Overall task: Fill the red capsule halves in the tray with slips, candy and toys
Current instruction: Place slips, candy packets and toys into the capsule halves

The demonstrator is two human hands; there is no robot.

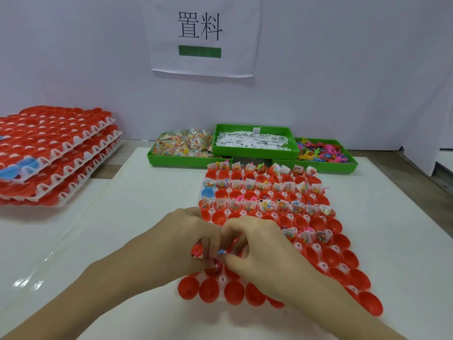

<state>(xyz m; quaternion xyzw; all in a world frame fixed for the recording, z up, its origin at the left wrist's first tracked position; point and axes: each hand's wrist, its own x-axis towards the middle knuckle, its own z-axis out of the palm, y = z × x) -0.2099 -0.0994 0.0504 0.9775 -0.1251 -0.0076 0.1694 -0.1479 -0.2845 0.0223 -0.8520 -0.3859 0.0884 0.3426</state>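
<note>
White table [152, 217] carries the tray [297, 246] of red halves at center, where left hand [188, 239] and right hand [257, 244] meet at its 8 o'clock side, fingers curled, pinching small toys [221, 252] between them.

I worked at a packing station in a small factory or workshop. A printed sign [199, 33] with Chinese characters hung on the white partition [73, 57]. Three green bins [190, 161] of bulk candy, slips and toys stood before me, with stacked trays [54, 153] of red capsule halves beside.
</note>
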